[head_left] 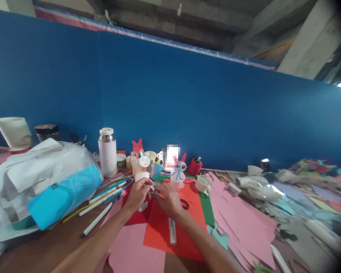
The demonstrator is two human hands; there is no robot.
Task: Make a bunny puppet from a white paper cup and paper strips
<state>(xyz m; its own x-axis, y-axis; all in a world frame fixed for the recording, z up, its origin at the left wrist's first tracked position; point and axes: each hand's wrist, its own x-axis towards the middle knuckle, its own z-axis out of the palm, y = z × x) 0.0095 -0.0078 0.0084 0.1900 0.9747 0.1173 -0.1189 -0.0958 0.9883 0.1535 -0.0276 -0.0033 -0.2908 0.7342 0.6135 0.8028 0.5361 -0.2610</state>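
My left hand [139,193] and my right hand [168,196] are close together over red paper [182,239]. The fingers of both are pinched at a small whitish piece [152,188], too small to name. Just beyond my left hand stands a white paper cup [142,175] topped with a pale cat-like paper face [144,161]. Another paper cup [177,179], with a blue-grey paper figure, stands beyond my right hand. A utility knife [172,232] and a dark tape ring [184,204] lie on the red paper by my right forearm.
Markers [102,197] and a bulging plastic bag [53,182] lie at left, near a white thermos [107,153]. Pink sheets [238,220] spread out at right beside heaped paper scraps [309,189]. Behind rises a blue partition [187,98]. A cup with a handle [203,184] stands right of centre.
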